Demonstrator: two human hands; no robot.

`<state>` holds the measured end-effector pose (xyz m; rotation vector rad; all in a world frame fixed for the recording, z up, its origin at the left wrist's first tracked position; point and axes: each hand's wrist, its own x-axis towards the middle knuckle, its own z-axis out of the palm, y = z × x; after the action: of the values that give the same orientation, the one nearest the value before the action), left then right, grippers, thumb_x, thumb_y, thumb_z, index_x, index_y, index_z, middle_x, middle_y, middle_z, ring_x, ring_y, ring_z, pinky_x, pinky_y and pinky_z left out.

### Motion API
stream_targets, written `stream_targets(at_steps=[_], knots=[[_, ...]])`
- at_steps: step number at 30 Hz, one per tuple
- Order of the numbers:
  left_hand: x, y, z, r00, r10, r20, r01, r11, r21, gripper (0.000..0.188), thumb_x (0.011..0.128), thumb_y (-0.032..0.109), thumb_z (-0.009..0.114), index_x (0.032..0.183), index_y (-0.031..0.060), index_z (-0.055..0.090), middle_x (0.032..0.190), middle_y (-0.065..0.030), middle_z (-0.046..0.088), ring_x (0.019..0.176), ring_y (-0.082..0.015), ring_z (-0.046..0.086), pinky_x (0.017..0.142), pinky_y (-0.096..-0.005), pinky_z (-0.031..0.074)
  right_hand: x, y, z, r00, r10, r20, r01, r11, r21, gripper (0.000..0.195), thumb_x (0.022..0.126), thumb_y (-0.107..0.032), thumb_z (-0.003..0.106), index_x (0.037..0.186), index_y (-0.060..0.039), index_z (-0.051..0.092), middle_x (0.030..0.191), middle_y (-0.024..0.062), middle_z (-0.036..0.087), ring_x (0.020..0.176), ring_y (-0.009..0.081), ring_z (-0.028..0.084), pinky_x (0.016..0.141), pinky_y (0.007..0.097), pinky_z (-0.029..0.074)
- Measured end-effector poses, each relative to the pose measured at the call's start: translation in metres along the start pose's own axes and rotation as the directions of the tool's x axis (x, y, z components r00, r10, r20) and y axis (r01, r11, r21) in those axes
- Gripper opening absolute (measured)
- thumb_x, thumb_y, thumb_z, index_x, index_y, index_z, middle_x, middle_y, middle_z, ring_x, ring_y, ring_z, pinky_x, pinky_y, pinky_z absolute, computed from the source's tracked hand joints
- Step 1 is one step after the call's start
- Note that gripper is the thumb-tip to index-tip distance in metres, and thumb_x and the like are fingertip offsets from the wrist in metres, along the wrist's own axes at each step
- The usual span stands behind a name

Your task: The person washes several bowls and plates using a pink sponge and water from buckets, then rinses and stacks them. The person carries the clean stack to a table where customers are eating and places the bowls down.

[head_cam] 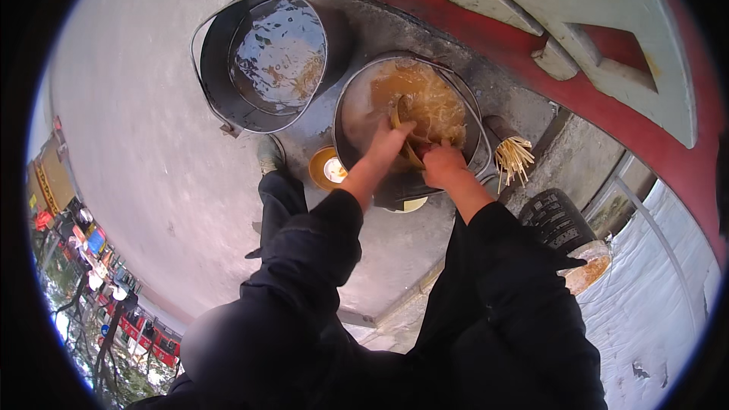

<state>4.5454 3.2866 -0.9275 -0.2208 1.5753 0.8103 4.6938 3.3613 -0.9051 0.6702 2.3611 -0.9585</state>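
My left hand [387, 142] grips the rim of a yellow-brown bowl [402, 114], which is tilted on edge over a large metal bucket [340, 119]. Brownish, foamy water [421, 88] fills the bucket. My right hand [447, 165] is at the bowl's lower end, low inside the bucket; its fingertips are partly hidden, and I cannot tell whether it holds something. A small reddish patch shows between the bowl and that hand, too unclear to name. To the left stands a second metal bucket [219, 74] of clearer water, with pale bits floating in it.
An orange-brown bowl [316, 169] with a white piece inside sits by the bucket. Wooden chopsticks [512, 156] stand in a holder at right. Beyond are a black slatted basket [557, 221], a stained container [589, 267] and a red wall [484, 40] with raised pale shapes.
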Motion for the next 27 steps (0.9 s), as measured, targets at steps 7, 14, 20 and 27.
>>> stream_targets(at_steps=[7,14,20,27], knots=[[-0.116,0.041,-0.064,0.551,0.819,0.163,-0.635,0.284,0.719,0.065,0.073,0.015,0.08,0.135,0.003,0.062,0.123,-0.0231,0.06,0.117,-0.0418,0.06,0.105,-0.0423,0.048,-0.007,-0.034,-0.033,0.846,-0.024,0.533,-0.473,0.429,0.77,0.018,0.09,-0.015,0.068,0.103,-0.003,0.071,0.089,0.0071,0.072,0.085,0.019,0.073,0.08,0.0371,0.057],[-0.124,0.144,-0.156,0.172,0.984,0.042,-0.584,0.067,0.809,0.075,0.067,0.008,0.078,0.139,0.0052,0.056,0.125,-0.0182,0.06,0.118,-0.038,0.055,0.102,-0.0465,0.046,0.09,0.037,0.067,0.721,0.688,-0.084,-0.518,0.616,0.593,0.075,0.092,-0.053,0.066,0.14,0.0043,0.059,0.134,0.03,0.066,0.126,0.0401,0.064,0.108,0.0446,0.05],[-0.031,0.14,-0.238,0.467,0.848,-0.25,-0.516,0.491,0.702,0.071,0.088,0.017,0.076,0.149,-0.0044,0.047,0.144,-0.0246,0.055,0.135,-0.0395,0.052,0.115,-0.0442,0.042,0.112,-0.013,0.062,0.872,0.442,0.21,-0.483,0.847,0.223,0.075,0.092,-0.057,0.063,0.141,0.0,0.061,0.137,0.0284,0.064,0.13,0.041,0.061,0.11,0.0481,0.048],[-0.121,0.039,-0.063,0.596,0.789,0.15,-0.715,0.436,0.547,0.059,0.092,0.007,0.071,0.147,0.001,0.052,0.154,-0.0215,0.05,0.145,-0.0387,0.047,0.119,-0.0419,0.039,0.115,-0.005,0.1,0.901,0.421,0.106,-0.434,0.884,0.175,0.049,0.098,-0.041,0.059,0.133,-0.0077,0.069,0.134,0.0221,0.068,0.127,0.0376,0.064,0.107,0.0482,0.05]])
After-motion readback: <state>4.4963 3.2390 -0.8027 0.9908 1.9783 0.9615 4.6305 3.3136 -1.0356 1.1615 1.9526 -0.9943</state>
